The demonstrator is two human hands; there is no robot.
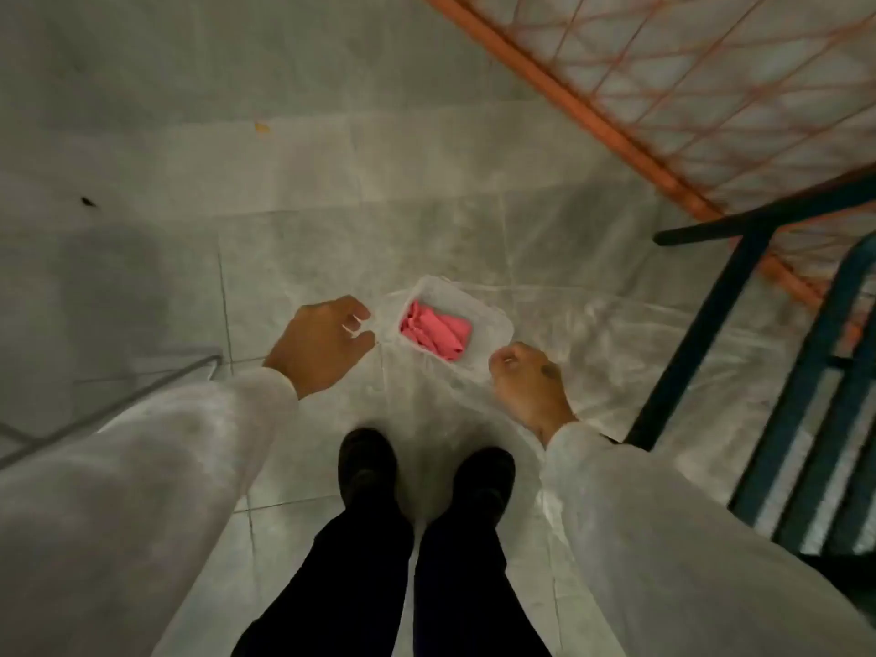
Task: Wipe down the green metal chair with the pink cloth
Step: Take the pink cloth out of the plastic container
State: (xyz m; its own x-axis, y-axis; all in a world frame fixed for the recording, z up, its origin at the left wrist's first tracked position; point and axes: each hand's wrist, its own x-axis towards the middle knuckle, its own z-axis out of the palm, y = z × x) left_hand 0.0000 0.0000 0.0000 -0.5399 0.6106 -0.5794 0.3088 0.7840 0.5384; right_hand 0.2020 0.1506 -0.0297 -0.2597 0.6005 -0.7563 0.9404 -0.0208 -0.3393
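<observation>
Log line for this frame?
wipe: not begun; pink cloth: in white container; left hand: at its left edge; right hand: at its right corner; grips: unclear; green chair: untouched

We see the pink cloth (435, 330) as soft, matt fabric, crumpled in folds inside a thin plastic bag (493, 324) that is milky and translucent, with a faint sheen. The green metal chair (692, 348) shows dark painted tube, smooth and rather dull. The orange frame (569, 104) is painted metal too, filled with thin wire mesh. Our sleeves (166, 443) look like pale, matt cloth — the floor tiles (142, 135) are smooth grey stone with a soft gloss.
</observation>
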